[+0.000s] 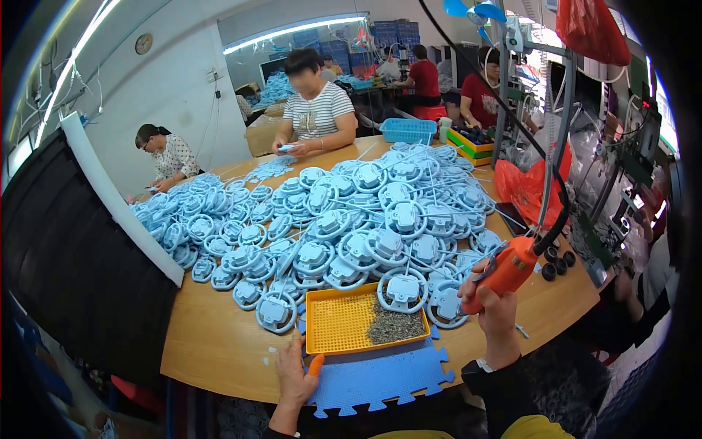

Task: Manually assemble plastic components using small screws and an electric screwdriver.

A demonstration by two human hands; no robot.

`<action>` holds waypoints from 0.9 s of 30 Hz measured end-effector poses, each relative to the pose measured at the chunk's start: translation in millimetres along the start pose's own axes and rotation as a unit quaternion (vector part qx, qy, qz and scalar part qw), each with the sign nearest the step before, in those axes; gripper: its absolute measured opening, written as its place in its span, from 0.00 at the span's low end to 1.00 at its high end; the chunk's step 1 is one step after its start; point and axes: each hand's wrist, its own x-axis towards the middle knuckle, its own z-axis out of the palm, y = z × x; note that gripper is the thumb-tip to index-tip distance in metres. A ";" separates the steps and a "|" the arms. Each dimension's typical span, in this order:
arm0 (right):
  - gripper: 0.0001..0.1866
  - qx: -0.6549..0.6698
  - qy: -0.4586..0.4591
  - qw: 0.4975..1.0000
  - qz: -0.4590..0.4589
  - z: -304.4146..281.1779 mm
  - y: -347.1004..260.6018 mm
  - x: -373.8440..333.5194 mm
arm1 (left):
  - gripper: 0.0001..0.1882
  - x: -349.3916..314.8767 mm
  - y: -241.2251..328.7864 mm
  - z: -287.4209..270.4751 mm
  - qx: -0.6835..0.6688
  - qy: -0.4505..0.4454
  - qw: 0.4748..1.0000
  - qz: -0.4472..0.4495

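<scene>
My right hand (499, 316) is wrapped round an orange electric screwdriver (506, 272), held up over the table's right side with its cord rising behind it. My left hand (294, 374), with an orange cover on the thumb, rests at the left edge of a blue foam mat (376, 380). Its fingers are apart and hold nothing. Just beyond them stands a yellow tray (333, 327) with a pile of small screws (395, 325) in its right part. One light-blue plastic steering-wheel part (403, 289) lies over the tray's far right corner.
A large heap of light-blue wheel parts (329, 223) covers the middle of the table (212, 344). Several black round pieces (557, 265) and a red plastic bag (528, 179) lie at right. A black panel (80, 249) stands at left. Co-workers (318, 117) sit across the table.
</scene>
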 end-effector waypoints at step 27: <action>0.23 -0.032 0.016 0.999 -0.040 1.9 13.2 38.0 | 0.43 101.2 105.9 9.5 0.023 -0.049 0.978 0.200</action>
